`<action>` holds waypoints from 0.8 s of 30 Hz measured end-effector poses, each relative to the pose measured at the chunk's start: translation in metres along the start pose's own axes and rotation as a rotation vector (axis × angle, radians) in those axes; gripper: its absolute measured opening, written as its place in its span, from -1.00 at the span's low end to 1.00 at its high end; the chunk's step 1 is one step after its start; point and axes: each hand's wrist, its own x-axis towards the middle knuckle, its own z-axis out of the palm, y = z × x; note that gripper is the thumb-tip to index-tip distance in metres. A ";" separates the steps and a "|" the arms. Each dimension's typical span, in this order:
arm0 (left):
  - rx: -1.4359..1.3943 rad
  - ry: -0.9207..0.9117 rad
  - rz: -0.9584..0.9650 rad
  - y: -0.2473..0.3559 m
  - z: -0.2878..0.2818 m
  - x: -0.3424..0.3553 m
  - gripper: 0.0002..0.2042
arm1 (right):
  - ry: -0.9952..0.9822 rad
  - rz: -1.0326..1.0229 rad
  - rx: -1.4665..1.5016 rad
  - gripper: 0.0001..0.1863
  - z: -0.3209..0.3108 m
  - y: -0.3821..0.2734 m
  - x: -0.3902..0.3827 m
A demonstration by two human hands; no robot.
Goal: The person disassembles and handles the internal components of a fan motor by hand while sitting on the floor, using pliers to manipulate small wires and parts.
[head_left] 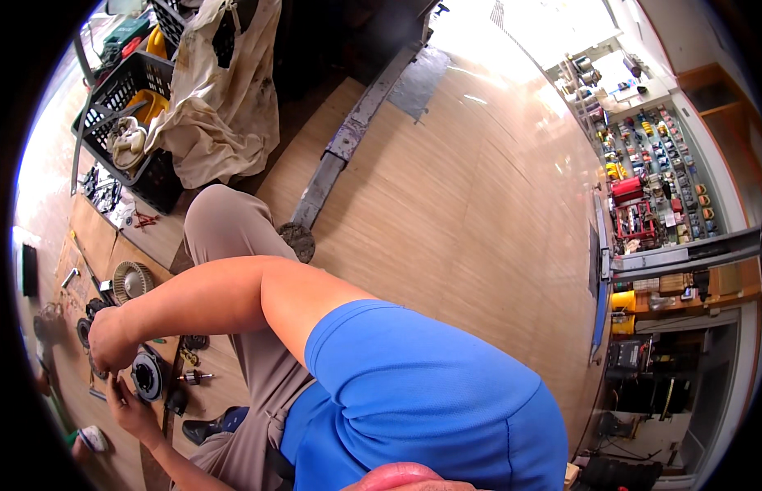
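Observation:
My right hand (109,344) reaches across to the left, fingers curled over a dark part among round black pieces (86,331); what it holds is mostly hidden. My left hand (131,409) is just below it, fingers extended and apart, fingertips near my right hand's fingers. Beside my hands lies a black ringed housing (148,376). A beige fan wheel (132,281), a small shafted metal part (193,377) and tools lie on a cardboard sheet (86,254).
Black crates (152,184) with a stained cloth (225,131) stand at upper left. A steel beam (348,139) crosses the wooden floor (463,204). Shelves of small items (659,180) line the right. Another person's foot (93,439) is at lower left.

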 end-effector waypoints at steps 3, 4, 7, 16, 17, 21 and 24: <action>0.344 0.049 0.273 0.008 -0.001 0.000 -0.71 | -0.006 0.050 0.007 -0.71 -0.006 -0.005 0.001; 0.389 0.073 0.290 0.013 0.002 0.000 -0.69 | -0.005 0.053 0.008 -0.71 -0.006 -0.003 0.001; 0.428 0.086 0.305 0.017 0.006 -0.002 -0.66 | 0.019 0.059 -0.015 -0.71 -0.006 -0.001 0.001; 0.367 -0.003 0.252 0.004 0.003 -0.003 -0.65 | 0.002 0.065 -0.024 -0.72 -0.009 -0.002 0.001; 0.366 0.041 0.344 0.007 0.003 -0.002 -0.65 | 0.001 0.070 -0.007 -0.72 -0.010 -0.001 0.000; 0.389 0.031 0.332 0.005 0.003 -0.001 -0.66 | -0.029 0.071 0.014 -0.67 -0.011 0.002 0.001; 0.390 0.008 0.328 -0.003 0.007 -0.002 -0.65 | -0.015 0.065 -0.021 -0.74 -0.005 0.007 0.001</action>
